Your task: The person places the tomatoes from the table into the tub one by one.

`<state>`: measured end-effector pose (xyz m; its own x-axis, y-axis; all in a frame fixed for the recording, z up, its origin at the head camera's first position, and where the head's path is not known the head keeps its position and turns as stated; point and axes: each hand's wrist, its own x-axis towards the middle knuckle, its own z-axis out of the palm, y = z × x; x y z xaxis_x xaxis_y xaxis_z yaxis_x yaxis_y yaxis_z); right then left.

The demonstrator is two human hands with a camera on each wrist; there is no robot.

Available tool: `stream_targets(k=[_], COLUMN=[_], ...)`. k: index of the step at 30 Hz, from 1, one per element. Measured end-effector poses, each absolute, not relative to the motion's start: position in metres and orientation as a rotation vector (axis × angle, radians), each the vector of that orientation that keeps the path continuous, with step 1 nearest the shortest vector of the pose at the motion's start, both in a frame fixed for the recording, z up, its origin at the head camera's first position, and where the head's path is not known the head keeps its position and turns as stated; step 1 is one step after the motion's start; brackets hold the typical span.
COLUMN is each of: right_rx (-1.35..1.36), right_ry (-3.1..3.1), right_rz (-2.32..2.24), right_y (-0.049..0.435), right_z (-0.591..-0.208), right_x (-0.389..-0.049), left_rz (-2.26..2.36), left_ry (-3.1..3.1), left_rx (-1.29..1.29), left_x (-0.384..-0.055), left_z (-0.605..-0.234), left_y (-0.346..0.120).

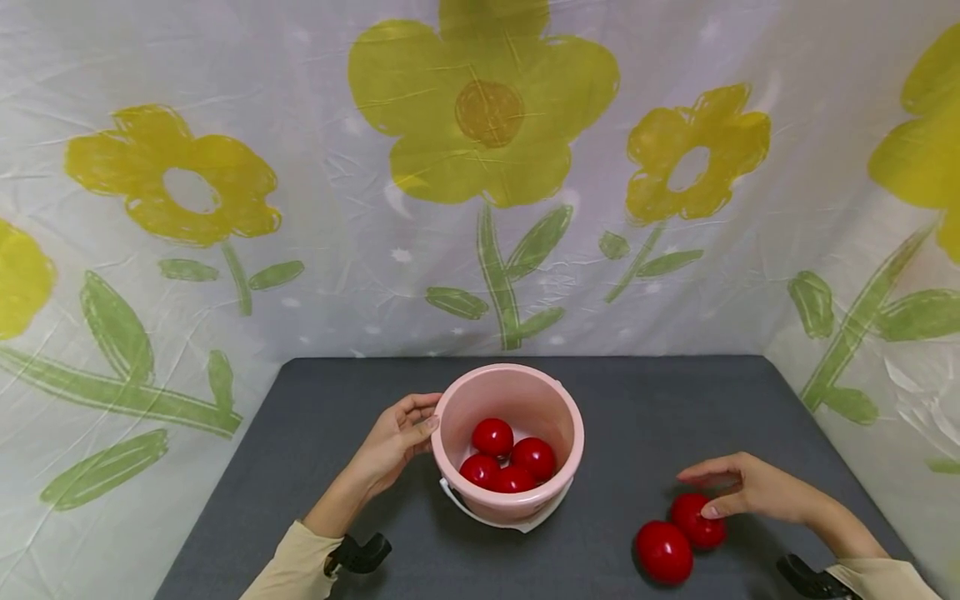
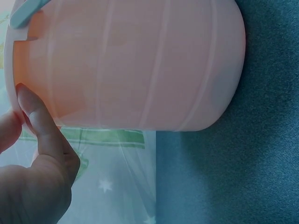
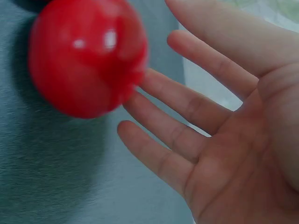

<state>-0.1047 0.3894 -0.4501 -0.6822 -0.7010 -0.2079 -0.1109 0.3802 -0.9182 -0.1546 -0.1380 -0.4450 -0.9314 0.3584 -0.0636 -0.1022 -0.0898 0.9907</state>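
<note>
In the middle of the dark table stands a pink bucket [image 1: 480, 387], its white handle hanging down at the front. Several shiny red balls [image 1: 492, 437] lie inside it. My left hand [image 1: 397, 437] holds the bucket's rim on the left, thumb and fingers pinching it, as the left wrist view shows too. Two more red balls sit side by side on the table at the right: a nearer ball [image 1: 663, 552] and a farther ball [image 1: 693, 518]. Over the farther one hovers my right hand [image 1: 765, 492], fingers spread and loosely bent; whether they touch it I cannot tell.
The dark grey tabletop [image 1: 322, 417] ends at the back against a pale curtain [image 1: 330, 292] printed with yellow flowers. This curtain also hangs along the left and right sides. Black bands [image 1: 360, 554] are on both wrists.
</note>
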Motion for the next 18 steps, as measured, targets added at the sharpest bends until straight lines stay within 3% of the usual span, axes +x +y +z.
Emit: stream_targets(k=[18], right_rx=[-0.682], right_ry=[2.013], right_rz=[-1.387], right_y=[0.392], right_z=[-0.471], right_x=[-0.093], left_rz=[2.094], left_ry=[1.873], left_rx=[0.297], left_x=[-0.155], left_z=[-0.446], left_y=[-0.139])
